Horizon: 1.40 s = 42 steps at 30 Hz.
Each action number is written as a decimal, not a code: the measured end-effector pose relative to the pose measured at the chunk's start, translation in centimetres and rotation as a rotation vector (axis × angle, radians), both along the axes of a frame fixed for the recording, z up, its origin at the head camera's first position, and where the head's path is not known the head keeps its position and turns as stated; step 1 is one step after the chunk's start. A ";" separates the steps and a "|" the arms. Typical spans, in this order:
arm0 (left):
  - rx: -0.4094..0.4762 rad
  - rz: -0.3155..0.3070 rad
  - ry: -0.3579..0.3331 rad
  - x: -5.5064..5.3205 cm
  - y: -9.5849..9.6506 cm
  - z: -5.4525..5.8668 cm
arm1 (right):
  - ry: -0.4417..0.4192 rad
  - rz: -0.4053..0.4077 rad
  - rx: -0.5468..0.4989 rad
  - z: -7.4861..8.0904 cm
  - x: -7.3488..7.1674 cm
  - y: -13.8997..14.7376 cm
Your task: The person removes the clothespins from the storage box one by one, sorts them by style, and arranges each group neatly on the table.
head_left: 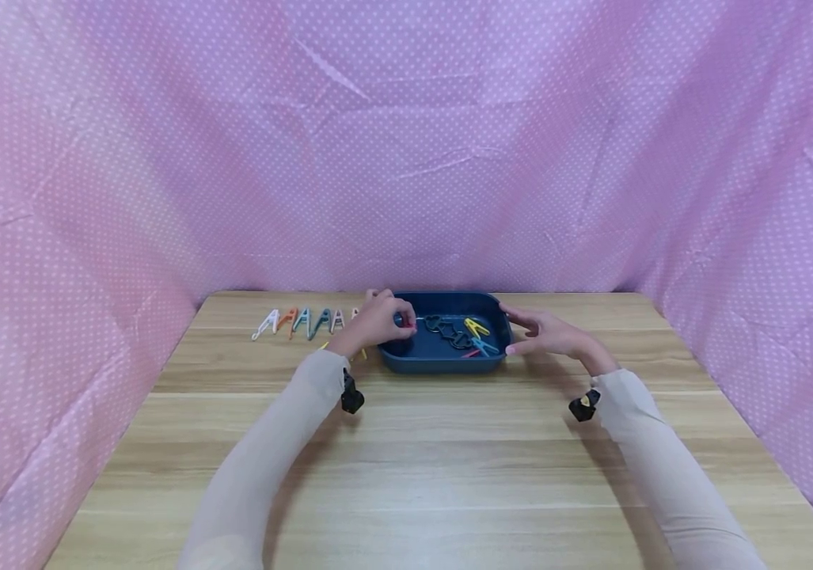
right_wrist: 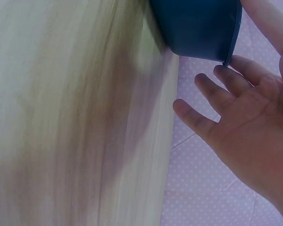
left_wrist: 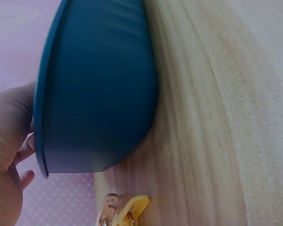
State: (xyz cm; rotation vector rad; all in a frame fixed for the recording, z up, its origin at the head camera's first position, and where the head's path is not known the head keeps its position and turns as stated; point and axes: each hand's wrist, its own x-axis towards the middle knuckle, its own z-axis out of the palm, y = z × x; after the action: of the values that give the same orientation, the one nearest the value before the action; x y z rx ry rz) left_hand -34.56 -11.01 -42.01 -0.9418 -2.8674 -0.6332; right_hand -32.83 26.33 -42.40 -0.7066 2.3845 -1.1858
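A dark blue basin stands at the back of the table. My left hand reaches over its left rim, thumb and forefinger pinching a small red clothespin, mostly hidden by the fingers. Inside the basin lie a yellow clothespin, a blue clothespin, a red clothespin and dark linked loops. At the right end, my right hand touches the rim with spread, relaxed fingers; the right wrist view shows its palm beside the basin's outer wall.
Left of the basin, several clothespins stand in a row, among them a white clothespin, an orange clothespin and a teal clothespin. A yellow clothespin lies near the basin's left end. Pink dotted cloth hangs behind the wooden table.
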 end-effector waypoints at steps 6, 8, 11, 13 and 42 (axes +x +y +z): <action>0.038 0.006 0.004 0.6 -0.4 0.9 | -0.002 0.004 -0.001 0.0 0.0 0.0; 0.053 0.007 0.013 0.8 -0.6 1.1 | 0.005 0.006 0.001 0.0 0.0 0.0; 0.098 0.003 0.024 1.1 -1.0 1.7 | 0.006 0.005 0.006 0.0 0.0 0.0; 0.133 0.001 0.030 1.3 -1.3 2.2 | 0.009 0.005 0.009 -0.1 0.0 0.0; 0.243 0.309 0.085 3.5 -11.3 2.2 | 0.001 -0.003 0.021 0.0 0.1 0.1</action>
State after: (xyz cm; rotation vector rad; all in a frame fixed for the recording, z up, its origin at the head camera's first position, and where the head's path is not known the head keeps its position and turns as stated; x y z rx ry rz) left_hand -31.08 -22.29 -39.83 -0.4677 -2.6982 -0.8570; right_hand -32.77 26.41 -42.37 -0.6979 2.3960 -1.1604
